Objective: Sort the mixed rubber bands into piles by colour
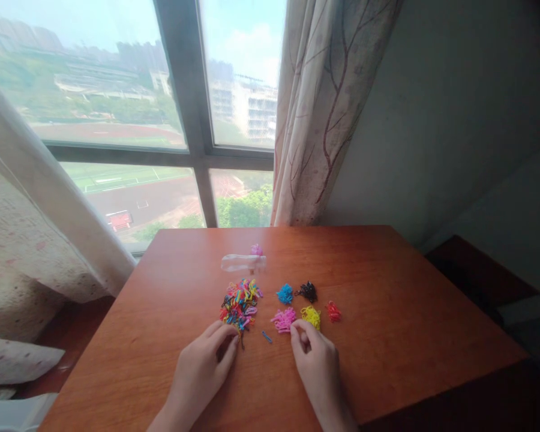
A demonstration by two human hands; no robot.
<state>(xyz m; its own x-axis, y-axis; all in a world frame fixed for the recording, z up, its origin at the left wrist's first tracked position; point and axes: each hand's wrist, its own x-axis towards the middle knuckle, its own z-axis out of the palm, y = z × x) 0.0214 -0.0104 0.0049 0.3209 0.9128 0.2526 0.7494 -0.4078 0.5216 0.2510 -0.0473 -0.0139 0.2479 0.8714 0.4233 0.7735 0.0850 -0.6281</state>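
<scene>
A mixed pile of small coloured loops that look like rubber bands [240,300] lies left of the table's middle. My left hand [207,357] is at its near edge, thumb and forefinger pinched together by a dark band [242,341]; what they grip is too small to make out. To the right are sorted heaps: blue [285,293], black [308,291], pink [283,320], yellow [311,317] and red [333,311]. My right hand [315,355] has its fingertips closed at the pink heap's near right edge, anything in them hidden. One blue band [267,337] lies alone between my hands.
Behind the piles, a clear plastic strip or bag [243,263] lies near a small purple object [256,249]. The brown wooden table [400,300] reaches back to a window [198,132] framed by patterned curtains [328,108]. A white object [15,414] stands beyond the table's left edge.
</scene>
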